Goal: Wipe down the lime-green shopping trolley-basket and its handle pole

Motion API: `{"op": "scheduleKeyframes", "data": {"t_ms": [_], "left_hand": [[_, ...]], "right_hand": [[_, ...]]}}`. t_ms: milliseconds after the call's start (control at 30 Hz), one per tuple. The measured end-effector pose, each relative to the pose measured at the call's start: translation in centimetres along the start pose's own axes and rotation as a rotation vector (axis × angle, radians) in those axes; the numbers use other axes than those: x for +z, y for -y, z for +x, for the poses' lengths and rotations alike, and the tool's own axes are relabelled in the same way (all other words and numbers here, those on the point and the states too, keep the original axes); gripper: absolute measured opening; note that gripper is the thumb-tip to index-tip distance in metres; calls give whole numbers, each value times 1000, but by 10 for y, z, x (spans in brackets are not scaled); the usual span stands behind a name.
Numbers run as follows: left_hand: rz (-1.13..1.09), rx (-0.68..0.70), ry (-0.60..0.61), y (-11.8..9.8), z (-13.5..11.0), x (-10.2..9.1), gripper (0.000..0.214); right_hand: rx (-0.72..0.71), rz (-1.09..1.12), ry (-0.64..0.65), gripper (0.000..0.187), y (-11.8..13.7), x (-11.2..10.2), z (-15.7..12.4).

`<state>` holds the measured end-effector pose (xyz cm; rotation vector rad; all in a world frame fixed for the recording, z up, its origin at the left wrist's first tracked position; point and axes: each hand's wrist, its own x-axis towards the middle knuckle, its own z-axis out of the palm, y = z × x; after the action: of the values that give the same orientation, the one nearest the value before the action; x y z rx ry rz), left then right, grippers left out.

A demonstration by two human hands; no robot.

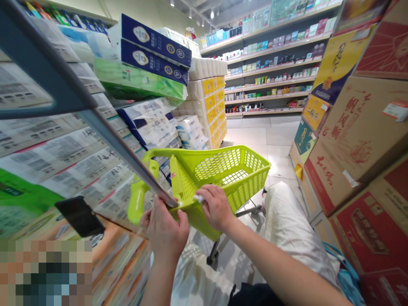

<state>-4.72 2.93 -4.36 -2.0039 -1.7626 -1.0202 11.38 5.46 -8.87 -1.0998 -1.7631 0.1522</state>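
A lime-green shopping cart [251, 168] with a mesh basket stands just in front of me in a shop aisle. My left hand [165, 229] is closed on the cart's near rim, beside the end of a grey shelf edge [127, 155]. My right hand [215, 206] is pinched on a small white scrap [199, 198] that it presses against the same rim. The basket looks empty inside. My knee in light trousers [287, 221] is to the right of the cart.
Shelves of packaged tissue and paper rolls [149, 85] fill the left side. Stacked cardboard cartons [360, 136] line the right. A tiled aisle floor [270, 136] runs ahead to far shelves of bottles. A black phone-like object [79, 216] lies on the packs at the left.
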Motion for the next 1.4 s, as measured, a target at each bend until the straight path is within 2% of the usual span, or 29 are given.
{"op": "scheduleKeyframes", "data": {"t_ms": [100,167,333,500,600,700,800,933,1067,1200,1400], "left_hand": [[26,-9,-3,-2,0,0,62],[48,-8,-23,-4,-1,1,62],[84,27,-50,-7,-4,1,61],[97,27,-59,-11,-10,-7,59],[73,12,-34,-16,-13,-10,57],[41,3,-23,-21,-15,-10,55],[45,20,-39,-22,-15,-9,55],[75,52,-45,-20,-13,-9,50],[80,32,-88,-19,-11,-8,48],[93,28,-113,-15,-10,-7,50],[75,24,-134,-6,-8,-16,41]], "right_hand": [[116,-43,-37,31,-13,-5,-2],[137,-27,-52,32,-6,-3,-2],[33,53,-26,34,26,6,-1],[-51,44,23,37,12,-1,-6],[-3,22,-18,35,9,-4,-7],[68,45,-53,34,23,-2,-7],[17,85,-16,36,34,-2,-7],[-59,59,29,38,21,-7,-8],[46,-1,-6,32,6,-11,-6],[111,2,0,26,14,-7,-4],[42,28,74,32,24,-4,-8]]}}
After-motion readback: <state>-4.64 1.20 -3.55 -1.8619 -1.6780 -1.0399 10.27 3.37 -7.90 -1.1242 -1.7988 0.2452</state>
